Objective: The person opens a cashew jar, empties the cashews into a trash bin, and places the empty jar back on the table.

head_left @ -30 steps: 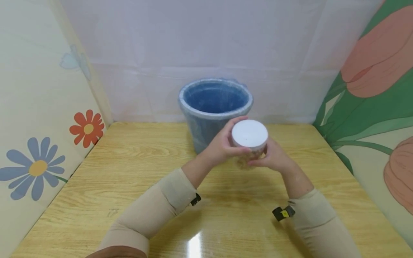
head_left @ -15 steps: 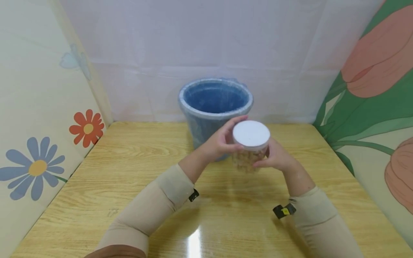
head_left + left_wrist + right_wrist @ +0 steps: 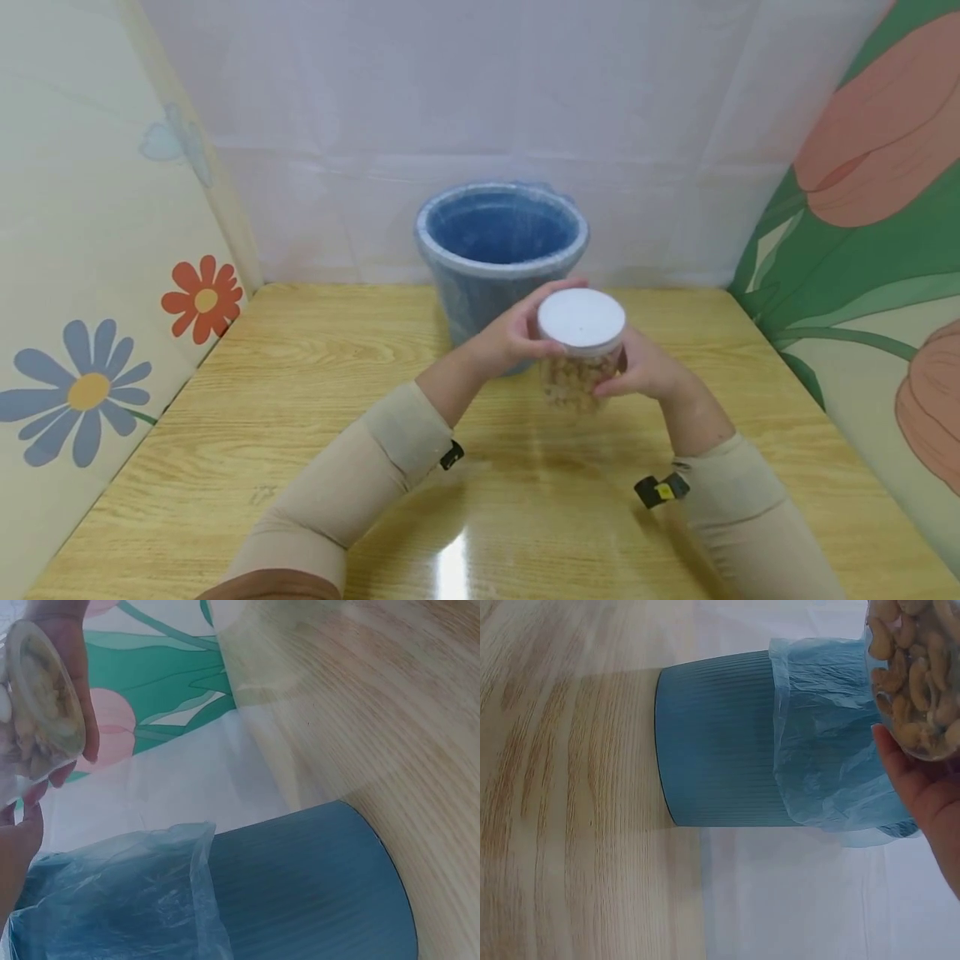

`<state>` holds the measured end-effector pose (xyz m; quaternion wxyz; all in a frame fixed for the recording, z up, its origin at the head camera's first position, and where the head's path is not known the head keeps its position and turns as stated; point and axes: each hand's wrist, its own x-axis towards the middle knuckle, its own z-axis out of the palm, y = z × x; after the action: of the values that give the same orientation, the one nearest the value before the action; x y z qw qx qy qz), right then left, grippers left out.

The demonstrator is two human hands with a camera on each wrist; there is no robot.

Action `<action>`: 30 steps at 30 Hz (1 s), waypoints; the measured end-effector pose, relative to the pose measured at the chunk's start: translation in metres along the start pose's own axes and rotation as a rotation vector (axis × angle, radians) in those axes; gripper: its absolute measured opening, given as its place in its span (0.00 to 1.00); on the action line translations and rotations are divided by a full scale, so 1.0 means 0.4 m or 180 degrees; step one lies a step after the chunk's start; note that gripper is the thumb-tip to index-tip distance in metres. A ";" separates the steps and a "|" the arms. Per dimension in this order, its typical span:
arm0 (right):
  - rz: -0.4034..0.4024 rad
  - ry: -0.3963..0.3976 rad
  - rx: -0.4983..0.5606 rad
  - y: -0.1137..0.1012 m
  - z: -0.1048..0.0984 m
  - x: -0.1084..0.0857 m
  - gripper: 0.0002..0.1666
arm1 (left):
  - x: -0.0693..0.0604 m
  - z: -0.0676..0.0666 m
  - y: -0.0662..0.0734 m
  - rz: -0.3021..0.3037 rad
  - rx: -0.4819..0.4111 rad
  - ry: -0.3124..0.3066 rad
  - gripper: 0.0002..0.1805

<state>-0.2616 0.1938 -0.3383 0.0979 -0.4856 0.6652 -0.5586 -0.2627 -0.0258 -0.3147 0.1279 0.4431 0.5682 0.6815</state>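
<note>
A clear jar of cashews (image 3: 572, 382) with a white lid (image 3: 582, 318) is held above the table between both hands. My left hand (image 3: 512, 335) grips it near the lid from the left, thumb along the front. From the right, my right hand (image 3: 647, 367) holds the jar body lower down, its thumb on the front. In the right wrist view, cashews (image 3: 915, 671) show through the jar wall. The left wrist view shows the jar's base (image 3: 49, 690) tilted, with fingers on both sides. The far fingers are partly hidden behind the jar in the head view.
A blue trash bin (image 3: 468, 304) lined with a thin clear bag (image 3: 825, 742) stands behind the hands, near the back of the wood-grain table (image 3: 315, 433). White cloth (image 3: 360, 125) hangs at the back. Flower-printed panels border the left and right sides.
The jar has tilted and come slightly lower and nearer, so more of its cashew-filled body shows below the lid. My right hand has shifted a little with it; the bin stays put.
</note>
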 end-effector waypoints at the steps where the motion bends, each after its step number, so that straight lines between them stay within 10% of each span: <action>1: 0.0001 -0.0022 -0.0007 0.000 0.000 -0.001 0.55 | 0.000 0.001 0.000 0.0001 0.0005 -0.0015 0.62; 13: 0.0028 0.0146 -0.0125 0.000 -0.001 0.003 0.54 | 0.003 0.009 0.005 0.0053 0.0209 0.0191 0.45; 30: -0.0122 0.0454 -0.0253 0.000 0.002 0.010 0.54 | 0.008 0.044 0.017 0.0000 0.0802 0.0798 0.47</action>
<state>-0.2632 0.1904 -0.3368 0.0202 -0.4608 0.6827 -0.5667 -0.2492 -0.0141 -0.3080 -0.0005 0.3672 0.6607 0.6547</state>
